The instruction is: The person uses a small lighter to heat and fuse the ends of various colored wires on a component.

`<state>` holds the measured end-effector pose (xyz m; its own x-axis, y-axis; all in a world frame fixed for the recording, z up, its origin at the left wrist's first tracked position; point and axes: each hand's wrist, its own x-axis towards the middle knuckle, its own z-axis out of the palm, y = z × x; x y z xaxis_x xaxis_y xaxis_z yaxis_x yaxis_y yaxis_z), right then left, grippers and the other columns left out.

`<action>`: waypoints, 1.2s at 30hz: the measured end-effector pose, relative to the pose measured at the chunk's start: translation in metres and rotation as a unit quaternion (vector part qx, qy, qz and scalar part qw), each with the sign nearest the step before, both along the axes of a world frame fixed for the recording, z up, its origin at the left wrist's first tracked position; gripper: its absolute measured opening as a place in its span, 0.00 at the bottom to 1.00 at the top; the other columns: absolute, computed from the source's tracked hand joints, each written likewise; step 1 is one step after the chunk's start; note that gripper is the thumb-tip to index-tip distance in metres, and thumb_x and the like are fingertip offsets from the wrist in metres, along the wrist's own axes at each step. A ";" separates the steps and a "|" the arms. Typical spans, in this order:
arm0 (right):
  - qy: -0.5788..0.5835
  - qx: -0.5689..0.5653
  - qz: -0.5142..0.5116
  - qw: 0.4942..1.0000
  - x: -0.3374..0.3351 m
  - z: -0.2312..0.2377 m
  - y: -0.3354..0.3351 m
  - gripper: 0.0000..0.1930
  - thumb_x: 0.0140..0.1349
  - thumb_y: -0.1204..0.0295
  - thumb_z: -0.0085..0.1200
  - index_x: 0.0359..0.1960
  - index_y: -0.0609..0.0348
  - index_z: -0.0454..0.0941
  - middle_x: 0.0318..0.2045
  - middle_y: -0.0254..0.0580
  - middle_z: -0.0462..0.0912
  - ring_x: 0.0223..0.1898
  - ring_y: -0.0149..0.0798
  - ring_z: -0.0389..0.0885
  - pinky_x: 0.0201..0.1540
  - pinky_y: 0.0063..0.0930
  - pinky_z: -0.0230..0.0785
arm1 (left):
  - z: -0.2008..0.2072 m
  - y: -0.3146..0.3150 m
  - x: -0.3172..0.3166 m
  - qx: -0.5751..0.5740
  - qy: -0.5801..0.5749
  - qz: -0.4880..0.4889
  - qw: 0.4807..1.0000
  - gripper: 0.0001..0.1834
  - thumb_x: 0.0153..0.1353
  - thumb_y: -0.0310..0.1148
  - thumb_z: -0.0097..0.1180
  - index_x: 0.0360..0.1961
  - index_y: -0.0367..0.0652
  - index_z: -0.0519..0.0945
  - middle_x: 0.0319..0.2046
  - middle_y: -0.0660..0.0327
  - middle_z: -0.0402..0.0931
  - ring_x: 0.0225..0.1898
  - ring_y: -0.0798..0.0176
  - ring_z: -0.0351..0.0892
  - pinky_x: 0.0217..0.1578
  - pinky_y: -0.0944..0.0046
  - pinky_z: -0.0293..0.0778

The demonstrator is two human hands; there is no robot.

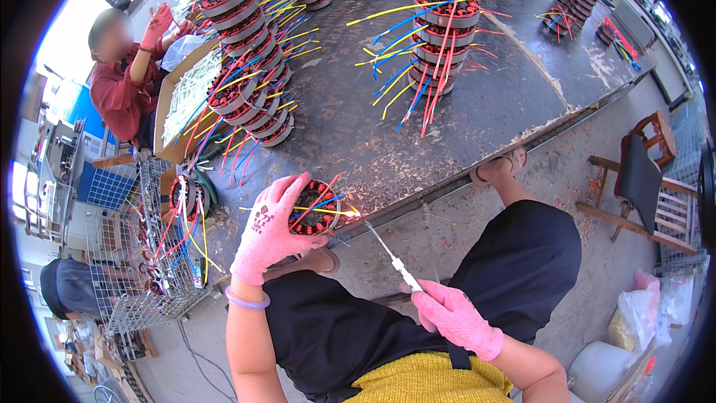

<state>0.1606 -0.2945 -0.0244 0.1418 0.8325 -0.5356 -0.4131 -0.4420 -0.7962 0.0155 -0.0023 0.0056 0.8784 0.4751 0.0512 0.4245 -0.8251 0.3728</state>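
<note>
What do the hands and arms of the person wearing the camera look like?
The left hand and right hand wear pink, close-fitting fabric gloves. A dark printed mark shows on the back of the left glove. A lilac bangle circles the left wrist. Both forearms are bare, with no sleeves showing.

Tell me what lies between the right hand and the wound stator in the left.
In the head view, a slim white-handled tool from the right hand points toward the stator; a small bright glow shows near its wire ends.
</note>
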 end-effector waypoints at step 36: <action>0.000 0.005 0.002 1.000 0.001 0.004 0.002 0.20 0.76 0.61 0.45 0.59 0.62 0.74 0.19 0.27 0.68 0.20 0.20 0.63 0.24 0.20 0.58 | -0.001 0.000 -0.001 -0.023 0.006 0.009 1.000 0.54 0.35 0.44 0.78 0.67 0.43 0.69 0.60 0.50 0.69 0.62 0.43 0.69 0.64 0.49 0.64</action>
<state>0.1614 -0.2924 -0.0205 0.1389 0.8385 -0.5268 -0.4105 -0.4354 -0.8012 0.0145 -0.0019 0.0041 0.8703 0.4922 0.0185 0.4436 -0.7996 0.4047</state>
